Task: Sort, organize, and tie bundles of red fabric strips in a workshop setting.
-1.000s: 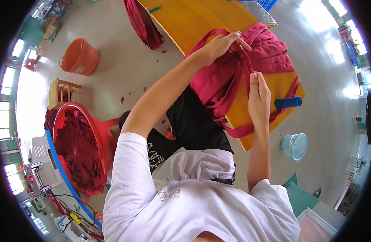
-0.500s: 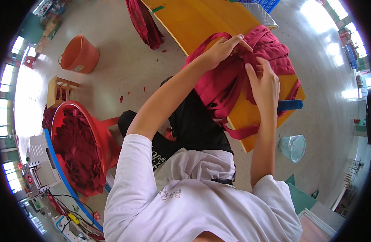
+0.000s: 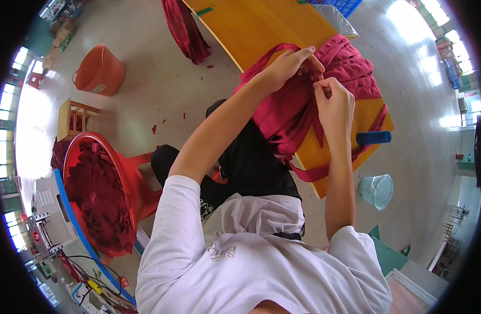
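A dark red quilted garment (image 3: 350,68) with long straps lies bunched on a yellow table (image 3: 261,31). My left hand (image 3: 287,65) rests on top of the bunched red cloth, fingers stretched toward the right hand. My right hand (image 3: 332,102) is closed, pinching a fold of the same cloth beside the left fingertips. Red straps (image 3: 308,170) hang over the table's near edge. A blue cylinder (image 3: 374,137) lies on the table just right of my right wrist.
A red tub (image 3: 96,193) full of red cloth scraps stands at my left on a red stool. An orange bucket (image 3: 96,70) and a small wooden stool (image 3: 73,118) sit further left. A pale waste bin (image 3: 376,189) stands on the floor at right. More red cloth (image 3: 185,29) hangs off the table's far end.
My right hand has moved up from the table edge to meet the left hand and closed on the cloth. The garment has shifted slightly under both hands.
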